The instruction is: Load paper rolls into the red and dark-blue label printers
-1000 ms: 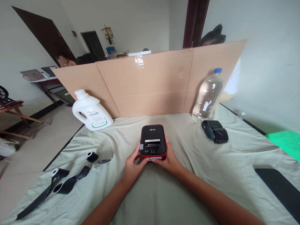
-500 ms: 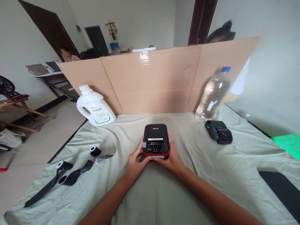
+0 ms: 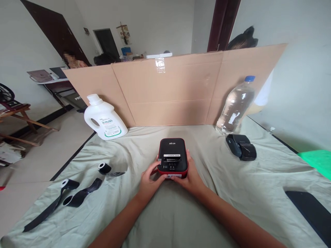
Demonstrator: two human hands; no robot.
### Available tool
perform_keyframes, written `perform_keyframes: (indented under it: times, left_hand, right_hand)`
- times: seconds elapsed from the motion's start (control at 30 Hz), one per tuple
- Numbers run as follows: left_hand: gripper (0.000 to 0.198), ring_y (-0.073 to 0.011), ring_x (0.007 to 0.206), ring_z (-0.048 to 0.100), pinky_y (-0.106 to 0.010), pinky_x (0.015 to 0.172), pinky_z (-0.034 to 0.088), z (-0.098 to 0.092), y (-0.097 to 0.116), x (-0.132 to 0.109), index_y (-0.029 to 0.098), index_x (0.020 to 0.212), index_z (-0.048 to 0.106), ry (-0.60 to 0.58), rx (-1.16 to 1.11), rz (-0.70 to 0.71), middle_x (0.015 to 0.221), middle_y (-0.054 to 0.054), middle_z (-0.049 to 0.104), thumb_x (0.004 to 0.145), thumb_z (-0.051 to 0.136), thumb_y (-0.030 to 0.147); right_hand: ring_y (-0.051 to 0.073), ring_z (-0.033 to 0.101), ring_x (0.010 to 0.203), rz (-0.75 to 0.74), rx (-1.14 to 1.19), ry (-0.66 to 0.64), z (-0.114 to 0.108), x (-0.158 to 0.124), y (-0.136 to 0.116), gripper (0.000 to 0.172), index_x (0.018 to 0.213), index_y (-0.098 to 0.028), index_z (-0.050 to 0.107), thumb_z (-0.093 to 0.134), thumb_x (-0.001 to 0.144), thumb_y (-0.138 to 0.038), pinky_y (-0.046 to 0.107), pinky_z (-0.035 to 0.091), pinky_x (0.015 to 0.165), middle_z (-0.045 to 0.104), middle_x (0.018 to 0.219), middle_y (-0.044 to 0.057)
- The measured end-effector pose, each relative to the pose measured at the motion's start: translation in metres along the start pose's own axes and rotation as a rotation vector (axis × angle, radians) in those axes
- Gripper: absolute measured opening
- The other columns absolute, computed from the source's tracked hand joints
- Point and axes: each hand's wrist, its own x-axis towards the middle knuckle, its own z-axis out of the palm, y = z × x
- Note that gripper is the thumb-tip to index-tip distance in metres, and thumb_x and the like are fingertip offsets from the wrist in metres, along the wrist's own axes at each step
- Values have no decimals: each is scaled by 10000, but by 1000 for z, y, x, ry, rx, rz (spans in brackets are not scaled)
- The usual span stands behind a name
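Note:
A small black label printer (image 3: 172, 148) with a red lower edge sits on the cloth-covered table, a paper slot and small buttons on its top. My left hand (image 3: 151, 179) is closed round its left front corner, the thumb at the front and a finger at the left edge of the top. Along the right side and front, my right hand (image 3: 191, 175) grips the same printer, its thumb near the white label on the front. Some fingertips are hidden behind the printer's sides.
Black rolls (image 3: 104, 168) with loose strips lie at the left. A white jug (image 3: 106, 119) and a water bottle (image 3: 236, 105) lean by the cardboard panel (image 3: 168, 89). At right are another black device (image 3: 241, 147), a black phone-like slab (image 3: 309, 210) and green material (image 3: 317, 160). People are partly visible behind.
A finger of my left hand has shifted up onto the printer's top left edge. The printer stays between both hands, and the view has tilted slightly.

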Motion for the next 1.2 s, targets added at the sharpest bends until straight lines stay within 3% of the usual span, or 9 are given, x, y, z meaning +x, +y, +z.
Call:
perform_keyframes:
  times: [0.47,0.63,0.93,1.2]
  left_hand:
    - [430,-235,1085,666,-390,985,540,-4,-3,8,205,1119,617,-61,-34,22,1154,-91,691,747,786,338]
    - [454,-248,1139,639,-414,1000,512,-2,-2,11,207,1088,562,-94,-141,18,1179,-87,664,726,802,339]
    - [440,-228,1039,657,-390,918,532,0,-4,16,201,1010,539,-125,-177,25,1138,-76,666,700,826,323]
    - [426,-277,1239,596,-444,1075,459,-2,-8,12,208,1130,608,-83,-108,88,1295,-112,642,760,782,327]
  right_hand:
    - [425,390,1395,27,-19,14,-3,2,0,1155,1549,-397,167,859,630,-497,616,373,1140,376,1512,101]
    - [408,406,1387,21,-55,12,-4,4,-1,1126,1528,-427,157,844,640,-516,614,400,1127,382,1485,96]
    - [390,442,1371,8,-95,25,-6,5,-3,1113,1540,-367,196,841,644,-501,576,421,1123,423,1463,123]
    - [396,365,1435,-11,-138,-9,-8,5,-5,1185,1584,-356,54,804,688,-558,600,380,1145,325,1570,139]
